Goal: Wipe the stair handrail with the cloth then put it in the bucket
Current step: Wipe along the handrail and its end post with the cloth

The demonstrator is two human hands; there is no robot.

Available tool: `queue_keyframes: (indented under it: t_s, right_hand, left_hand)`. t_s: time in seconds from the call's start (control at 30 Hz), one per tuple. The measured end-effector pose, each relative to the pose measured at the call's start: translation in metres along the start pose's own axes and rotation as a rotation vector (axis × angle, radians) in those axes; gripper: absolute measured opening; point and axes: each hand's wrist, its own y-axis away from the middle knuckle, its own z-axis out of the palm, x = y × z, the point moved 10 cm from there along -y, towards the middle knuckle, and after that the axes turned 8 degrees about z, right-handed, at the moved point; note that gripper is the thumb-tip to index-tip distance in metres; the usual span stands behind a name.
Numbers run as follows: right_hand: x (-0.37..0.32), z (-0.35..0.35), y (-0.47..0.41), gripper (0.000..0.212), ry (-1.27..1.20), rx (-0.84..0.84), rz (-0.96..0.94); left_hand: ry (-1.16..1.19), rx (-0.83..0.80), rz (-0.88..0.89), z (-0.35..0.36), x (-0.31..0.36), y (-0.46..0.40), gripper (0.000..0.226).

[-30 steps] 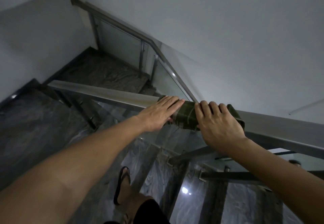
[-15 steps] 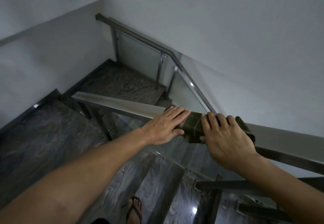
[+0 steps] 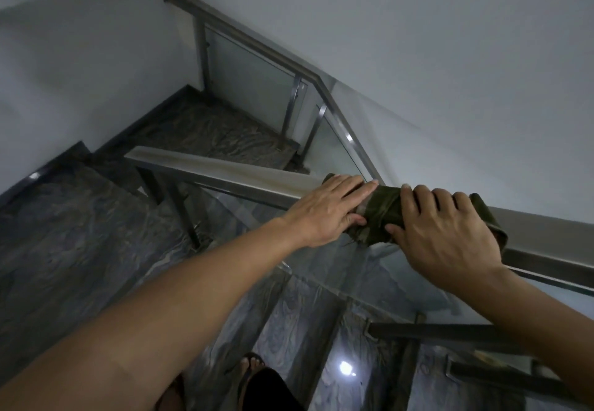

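A dark green cloth (image 3: 384,209) is draped over the flat metal stair handrail (image 3: 225,171), which runs from the left down to the right. My left hand (image 3: 331,211) lies flat on the cloth's left end, fingers stretched along the rail and thumb under it. My right hand (image 3: 443,233) grips the cloth's right part, fingers curled over the rail's top. A fold of cloth (image 3: 488,217) sticks out beyond my right hand. No bucket is in view.
Glass panels (image 3: 353,266) hang below the rail. Dark marble steps (image 3: 80,217) descend to a landing (image 3: 209,134) with a second railing (image 3: 257,47) by the white wall. My sandalled foot (image 3: 250,369) stands on a step below.
Both hands stay on the cloth at about the same spot on the rail. My view has shifted closer and lower, and my foot has moved on the steps.
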Motion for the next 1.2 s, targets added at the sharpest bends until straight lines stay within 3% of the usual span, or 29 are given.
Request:
queue_keyframes:
  t_s: [0.27,0.53,1.2]
  right_hand:
    - [-0.03,-0.001,-0.011,0.071,0.098,0.018,0.026]
    - [-0.116,-0.005,-0.055,0.063,0.126,0.029,-0.007]
    - [-0.266,-0.003,-0.135,0.06,0.037,0.058,-0.032]
  left_hand:
    - [-0.008,-0.023,0.051,0.001,-0.027,0.015,0.066]
    - [0.016,-0.097,-0.01,0.004,-0.111,0.066,0.066]
    - [0.013,-0.036,0.054,0.007,-0.255,0.16,0.07]
